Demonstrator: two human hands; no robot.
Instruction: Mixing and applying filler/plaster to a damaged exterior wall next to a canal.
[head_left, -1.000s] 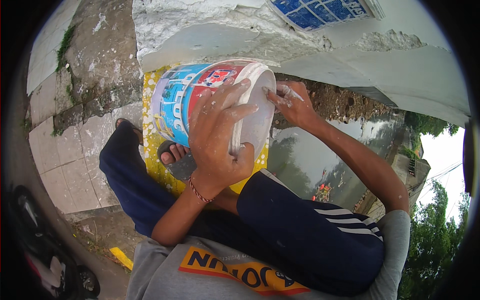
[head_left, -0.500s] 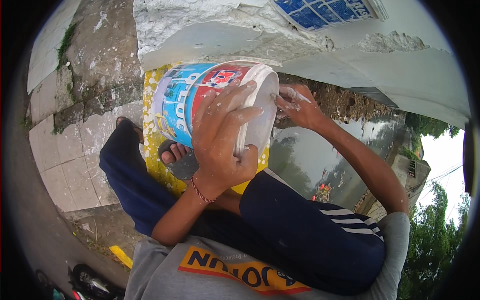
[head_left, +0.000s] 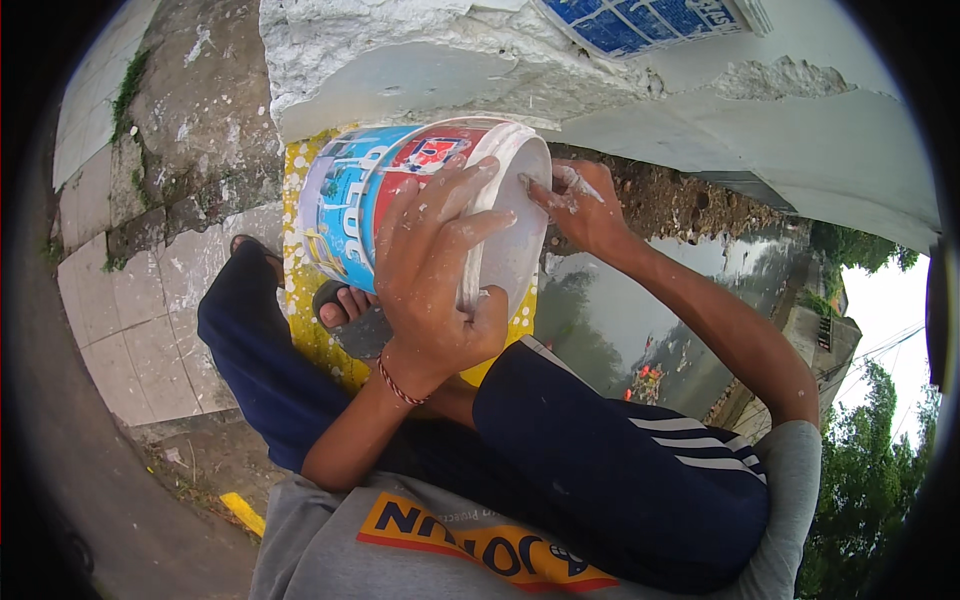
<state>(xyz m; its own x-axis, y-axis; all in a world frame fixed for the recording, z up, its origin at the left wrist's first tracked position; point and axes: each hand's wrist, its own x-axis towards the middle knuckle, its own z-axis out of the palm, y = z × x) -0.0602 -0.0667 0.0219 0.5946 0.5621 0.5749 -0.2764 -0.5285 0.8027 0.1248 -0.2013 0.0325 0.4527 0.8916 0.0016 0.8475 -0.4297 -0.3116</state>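
A paint bucket (head_left: pixel 345 205) with a blue and red label lies tilted on its side, its whitish round end facing right. I cannot tell whether that end is a lid or the open mouth. My left hand (head_left: pixel 440 260) is wrapped over the bucket's thick white rim, fingers curled and specked with white. Against the whitish end, my right hand (head_left: pixel 582 205) has its thumb and fingers pinched together, smeared with white. What that pinch holds, if anything, is too small to see. My sandalled foot (head_left: pixel 345 308) is just below the bucket.
Beneath the bucket is a yellow ledge (head_left: pixel 300 285) spattered with white. A rough white wall (head_left: pixel 420 85) runs along the far side, with a blue-labelled bucket (head_left: pixel 640 25) above it. Grey water (head_left: pixel 590 320) lies to the right, below; tiled pavement (head_left: pixel 130 330) is left.
My right hand has slid slightly left and up across the whitish end. The bucket and my left hand have shifted a little left. A motorbike at the lower left has left the view.
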